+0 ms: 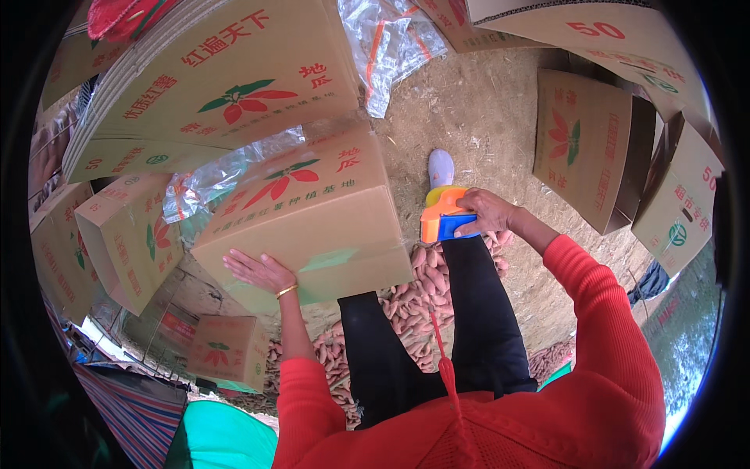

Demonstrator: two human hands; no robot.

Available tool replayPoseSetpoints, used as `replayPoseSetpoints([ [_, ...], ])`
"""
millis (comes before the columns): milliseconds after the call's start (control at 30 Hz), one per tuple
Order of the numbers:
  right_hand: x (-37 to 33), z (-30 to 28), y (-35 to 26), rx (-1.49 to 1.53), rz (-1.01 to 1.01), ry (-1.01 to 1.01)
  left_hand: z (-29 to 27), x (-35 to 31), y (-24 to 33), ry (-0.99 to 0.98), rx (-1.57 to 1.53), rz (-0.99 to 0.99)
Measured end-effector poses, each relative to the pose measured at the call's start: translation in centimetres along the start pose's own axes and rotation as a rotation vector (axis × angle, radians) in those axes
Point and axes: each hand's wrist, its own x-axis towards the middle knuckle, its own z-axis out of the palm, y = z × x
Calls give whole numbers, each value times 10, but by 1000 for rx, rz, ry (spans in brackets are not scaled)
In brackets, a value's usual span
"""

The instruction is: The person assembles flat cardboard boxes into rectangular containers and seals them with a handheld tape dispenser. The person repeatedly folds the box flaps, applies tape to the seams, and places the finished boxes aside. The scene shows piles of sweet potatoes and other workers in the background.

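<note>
A cardboard box (pixel 351 215) with printed red and green leaf shapes stands in front of me, its plain side toward me and a greenish sheen on that side. My left hand (pixel 262 272), a gold bangle at the wrist, lies flat against this box with its fingers stretched out. To the right of the box, my right hand (pixel 488 213) is closed around an orange and blue tape dispenser (pixel 439 219). A yellow round part shows at its far side. The dispenser is close to the box's right edge; I cannot tell whether they touch.
Reddish sweet potatoes (pixel 430 277) cover the ground around my legs. Flattened cartons (pixel 219 86) lean in a stack at the far left. Open boxes (pixel 582 141) stand at the right, smaller boxes (pixel 129 234) at the left. Clear plastic (pixel 383 55) lies on the dirt floor (pixel 484 102).
</note>
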Motion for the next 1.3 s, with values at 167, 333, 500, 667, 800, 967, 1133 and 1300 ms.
replayPoseSetpoints([
  [167, 34, 17, 28, 17, -155, 50, 4, 0, -2, 5, 21, 5],
  [333, 66, 30, 68, -90, -190, 88, 8, 0, -1, 22, 40, -2],
  [500, 95, 36, 85, -183, 28, 31, 6, 0, 1, 3, 1, -21],
  [667, 103, 48, 30, -266, 302, 49, 10, 0, -2, 7, 21, -10],
  [800, 98, 55, -46, -364, 612, 3, 8, -1, -1, 30, 25, 2],
  [967, 110, 88, -82, -346, 829, 42, -6, -3, 3, 26, 75, -11],
  [1133, 127, 113, -80, -269, 942, 116, -3, -7, -7, 22, 135, -27],
  [1300, 148, 119, -58, -292, 1011, 132, -18, 4, 10, 8, 124, -61],
])
